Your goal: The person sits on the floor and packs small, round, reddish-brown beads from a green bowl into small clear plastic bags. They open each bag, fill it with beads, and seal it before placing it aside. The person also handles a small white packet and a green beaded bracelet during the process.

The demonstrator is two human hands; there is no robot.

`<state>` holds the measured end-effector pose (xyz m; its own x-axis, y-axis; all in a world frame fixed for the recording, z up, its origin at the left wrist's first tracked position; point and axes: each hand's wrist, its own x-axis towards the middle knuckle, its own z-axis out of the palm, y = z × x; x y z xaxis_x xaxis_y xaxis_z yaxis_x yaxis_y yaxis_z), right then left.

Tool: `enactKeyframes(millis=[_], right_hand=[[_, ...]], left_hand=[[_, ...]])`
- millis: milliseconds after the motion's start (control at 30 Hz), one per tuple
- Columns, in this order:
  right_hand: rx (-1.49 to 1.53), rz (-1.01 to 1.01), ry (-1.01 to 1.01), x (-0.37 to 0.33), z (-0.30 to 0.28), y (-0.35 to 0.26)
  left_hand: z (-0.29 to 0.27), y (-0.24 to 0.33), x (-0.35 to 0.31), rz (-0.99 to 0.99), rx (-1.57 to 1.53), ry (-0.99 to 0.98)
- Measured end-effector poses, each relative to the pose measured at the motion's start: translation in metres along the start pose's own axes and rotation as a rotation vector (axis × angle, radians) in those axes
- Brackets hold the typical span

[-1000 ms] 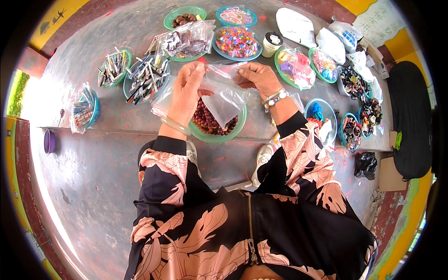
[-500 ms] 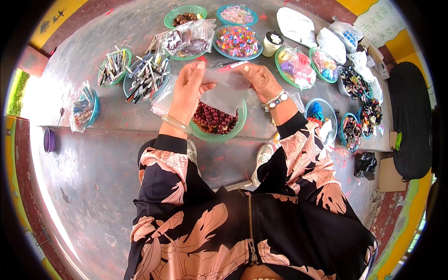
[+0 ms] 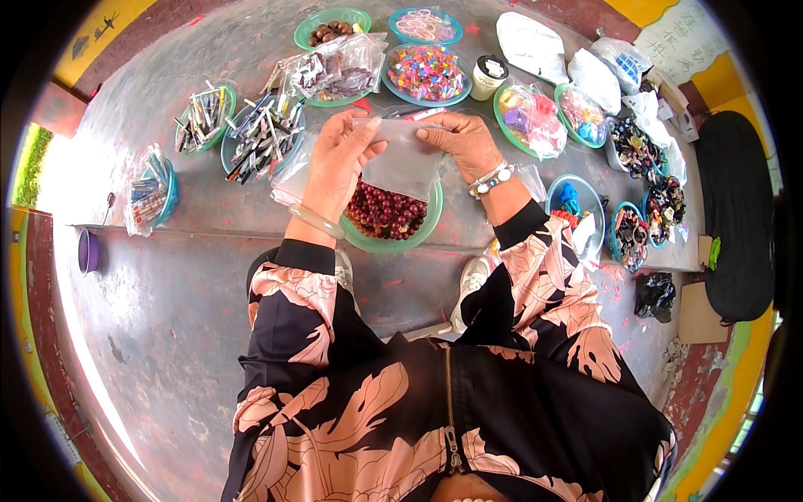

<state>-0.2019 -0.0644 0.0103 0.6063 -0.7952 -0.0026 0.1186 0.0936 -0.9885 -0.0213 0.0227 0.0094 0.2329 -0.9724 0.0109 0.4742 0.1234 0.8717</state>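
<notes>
A clear plastic bag (image 3: 405,159) is stretched between my two hands, above a green bowl (image 3: 411,241). My left hand (image 3: 341,159) pinches its upper left corner between thumb and fingers. At the upper right corner, my right hand (image 3: 465,144) pinches the edge the same way. The bag looks flat, with nothing visible inside. Strings of dark red beads (image 3: 386,212) fill the bowl below, partly hidden by the bag. More clear bags (image 3: 293,180) lie beside the bowl, behind my left wrist. A pen (image 3: 425,114) with a red and white barrel lies just beyond my right fingers.
Bowls of pens (image 3: 266,138) stand at the left. At the back are a bowl of colourful small pieces (image 3: 425,74), packed bags of brown items (image 3: 341,75) and a lidded cup (image 3: 488,77). Bowls of hair ties (image 3: 631,151) and white bags (image 3: 532,46) sit at the right.
My right hand has shifted slightly and its fingers now lie over the bag's edge. The bag hangs flatter and squarer between my hands. The bowls have not moved.
</notes>
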Motion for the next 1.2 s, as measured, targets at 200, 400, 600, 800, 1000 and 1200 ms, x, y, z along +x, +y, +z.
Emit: enactKeyframes(millis=[200,400,600,800,1000,1200], right_hand=[[-0.025,0.005,0.042,-0.001,-0.002,-0.001],[-0.084,0.001,0.028,-0.005,-0.007,-0.013],[-0.156,0.029,0.076,-0.011,-0.020,-0.019],[-0.154,0.017,0.061,-0.017,-0.046,-0.020],[-0.222,0.044,0.160,-0.031,-0.093,-0.017],[-0.827,0.346,0.338,-0.050,-0.219,0.056]], left_hand=[[-0.002,-0.004,0.000,-0.072,0.100,0.010],[-0.012,-0.008,0.008,-0.009,0.488,0.072],[0.007,-0.001,0.003,-0.134,0.271,-0.019],[0.021,-0.014,0.006,-0.132,0.030,-0.167],[0.030,-0.025,0.010,-0.093,0.080,-0.117],[0.036,-0.021,0.008,-0.054,0.137,-0.030]])
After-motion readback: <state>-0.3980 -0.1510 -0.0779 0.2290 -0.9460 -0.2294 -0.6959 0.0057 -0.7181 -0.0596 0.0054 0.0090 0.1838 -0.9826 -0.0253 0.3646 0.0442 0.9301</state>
